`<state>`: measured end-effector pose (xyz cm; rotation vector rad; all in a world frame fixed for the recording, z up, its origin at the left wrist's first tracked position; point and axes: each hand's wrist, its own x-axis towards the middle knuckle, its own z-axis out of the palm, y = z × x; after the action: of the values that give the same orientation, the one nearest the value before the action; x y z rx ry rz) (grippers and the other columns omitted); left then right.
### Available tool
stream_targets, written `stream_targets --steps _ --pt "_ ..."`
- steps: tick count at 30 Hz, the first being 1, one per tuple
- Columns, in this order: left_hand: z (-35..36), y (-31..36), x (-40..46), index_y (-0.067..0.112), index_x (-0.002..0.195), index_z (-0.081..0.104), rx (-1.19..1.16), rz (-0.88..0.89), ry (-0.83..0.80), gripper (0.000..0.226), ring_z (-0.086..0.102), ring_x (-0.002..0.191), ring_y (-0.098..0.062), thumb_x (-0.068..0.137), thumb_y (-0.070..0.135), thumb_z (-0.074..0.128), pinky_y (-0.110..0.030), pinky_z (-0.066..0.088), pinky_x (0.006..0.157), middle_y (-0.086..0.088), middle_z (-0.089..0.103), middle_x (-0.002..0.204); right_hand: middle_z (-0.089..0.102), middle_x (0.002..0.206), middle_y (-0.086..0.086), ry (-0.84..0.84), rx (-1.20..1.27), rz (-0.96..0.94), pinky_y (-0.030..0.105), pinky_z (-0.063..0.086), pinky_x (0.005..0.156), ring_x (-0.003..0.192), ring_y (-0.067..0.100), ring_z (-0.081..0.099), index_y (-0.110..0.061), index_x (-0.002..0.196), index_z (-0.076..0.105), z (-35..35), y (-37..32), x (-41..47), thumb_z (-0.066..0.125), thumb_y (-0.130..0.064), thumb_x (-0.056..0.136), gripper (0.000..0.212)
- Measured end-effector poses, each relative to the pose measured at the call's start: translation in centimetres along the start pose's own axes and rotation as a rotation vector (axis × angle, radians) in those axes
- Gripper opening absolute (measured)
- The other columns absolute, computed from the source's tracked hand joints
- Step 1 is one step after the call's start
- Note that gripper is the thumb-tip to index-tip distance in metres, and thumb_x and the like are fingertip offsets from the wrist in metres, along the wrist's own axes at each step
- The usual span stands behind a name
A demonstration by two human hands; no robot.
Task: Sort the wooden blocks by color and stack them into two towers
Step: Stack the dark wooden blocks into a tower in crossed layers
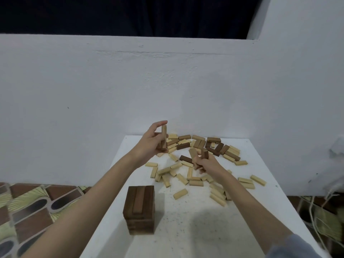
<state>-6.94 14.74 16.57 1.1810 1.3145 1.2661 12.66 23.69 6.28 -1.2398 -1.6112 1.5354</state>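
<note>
1. Nearest the camera stands the dark tower, a squared stack of dark brown blocks on the near left part of the white table; its top layer shows three blocks lying side by side, long edges touching, and the layers below look aligned.
2. The blocks are small, stiff wooden bars with flat faces and sharp edges; I judge them light, hard and not fragile, somewhat smooth, so a pinch across the two long side faces near the middle should hold best, while a grip at one end would let a bar swing.
3. The loose pile lies across the far and right part of the table; pale blocks are the many, dark and mid-brown ones sit mostly at the far edge, some resting on others; no pale tower is visible yet.
4. The left hand is raised above the far left edge of the pile, fingers and thumb curled round upright blocks; one pale-brown bar stands tallest, and at least one darker bar seems held beside it.
5. The right hand is low over the middle of the pile, fingers closed round two or so upright brown blocks; the exact count is hard to tell.
6. Beyond the table is a white wall; patterned floor shows at the left.
</note>
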Motion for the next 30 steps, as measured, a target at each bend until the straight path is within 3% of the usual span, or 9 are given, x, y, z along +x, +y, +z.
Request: stream_targets --steps 2,5,9,12,15,19,23,27,30 --pt "1.2 0.8 -0.9 0.024 0.132 0.042 0.007 0.032 -0.024 0.045 0.053 0.08 -0.023 0.095 -0.001 0.038 -0.035 0.053 0.08 -0.01 0.049 0.097 0.051 0.081 0.007 0.006 -0.015 0.005 0.021 0.038 0.053 0.067 0.013 0.049 -0.011 0.09 0.054 -0.2 0.2 -1.7 0.049 -0.008 0.096 0.008" --pt "3.3 0.8 -2.4 0.022 0.131 0.045 0.036 0.054 -0.036 0.046 0.051 0.069 -0.016 0.093 -0.003 0.043 -0.041 0.054 0.082 -0.007 0.047 0.092 0.053 0.089 0.006 0.064 0.0 0.037 0.024 0.035 0.06 0.075 0.014 0.046 -0.011 0.097 0.055 -0.2 0.5 -4.3 0.05 -0.011 0.097 0.006" --pt "5.7 -1.3 -3.8 0.027 0.123 0.05 0.129 0.089 -0.015 0.041 0.057 0.078 -0.015 0.092 0.0 0.047 -0.036 0.057 0.075 -0.006 0.049 0.11 0.055 0.089 0.006 0.068 0.067 0.02 0.022 0.037 0.058 0.082 0.018 0.048 -0.012 0.101 0.053 -0.7 0.6 -7.1 0.05 -0.01 0.097 0.005" --pt "7.0 -4.1 -4.4 0.026 0.124 0.052 0.259 0.126 0.055 0.04 0.059 0.092 -0.018 0.09 0.004 0.052 -0.04 0.056 0.079 -0.001 0.051 0.117 0.057 0.099 0.007 0.085 0.061 0.015 0.023 0.041 0.057 0.085 0.019 0.053 -0.019 0.118 0.047 -0.7 0.6 -8.7 0.053 -0.01 0.095 0.026" --pt "8.1 -6.5 -5.0 0.02 0.123 0.052 0.326 0.1 0.082 0.037 0.059 0.088 -0.023 0.088 0.008 0.057 -0.042 0.054 0.082 0.0 0.056 0.107 0.053 0.1 0.004 0.105 0.039 0.01 0.022 0.044 0.056 0.082 0.017 0.054 -0.024 0.125 0.043 -0.7 1.0 -9.8 0.054 -0.006 0.094 0.037" --pt "9.0 -9.3 -5.5 0.014 0.118 0.056 0.419 0.1 0.119 0.029 0.057 0.088 -0.015 0.089 0.01 0.057 -0.025 0.05 0.074 0.001 0.058 0.102 0.051 0.085 -0.001 0.079 -0.093 0.021 0.023 0.041 0.056 0.075 0.013 0.05 -0.019 0.119 0.048 0.0 2.2 -10.5 0.052 -0.005 0.093 0.03" --pt "9.4 -12.5 -6.4 0.016 0.119 0.056 0.575 -0.038 0.031 0.033 0.054 0.087 -0.01 0.086 0.011 0.061 -0.015 0.041 0.063 -0.008 0.064 0.109 0.052 0.085 -0.001 0.019 -0.297 0.12 0.022 0.041 0.059 0.075 0.012 0.05 -0.019 0.11 0.05 1.0 4.8 -10.7 0.048 -0.004 0.093 0.023" --pt "9.7 -14.5 -6.9 0.014 0.122 0.055 0.711 -0.089 -0.051 0.04 0.056 0.102 -0.017 0.083 0.014 0.065 -0.019 0.041 0.076 -0.009 0.059 0.119 0.051 0.084 0.0 -0.009 -0.374 0.187 0.024 0.04 0.061 0.072 0.012 0.048 -0.018 0.095 0.05 2.0 7.6 -10.6 0.047 -0.007 0.092 0.012" --pt "9.8 -15.0 -7.0 0.014 0.121 0.055 0.757 -0.121 -0.087 0.041 0.054 0.106 -0.02 0.082 0.021 0.066 -0.02 0.041 0.08 -0.009 0.049 0.123 0.05 0.075 0.002 -0.004 -0.385 0.215 0.029 0.04 0.056 0.063 0.015 0.047 -0.022 0.081 0.048 2.4 9.2 -9.9 0.048 -0.007 0.086 0.016"
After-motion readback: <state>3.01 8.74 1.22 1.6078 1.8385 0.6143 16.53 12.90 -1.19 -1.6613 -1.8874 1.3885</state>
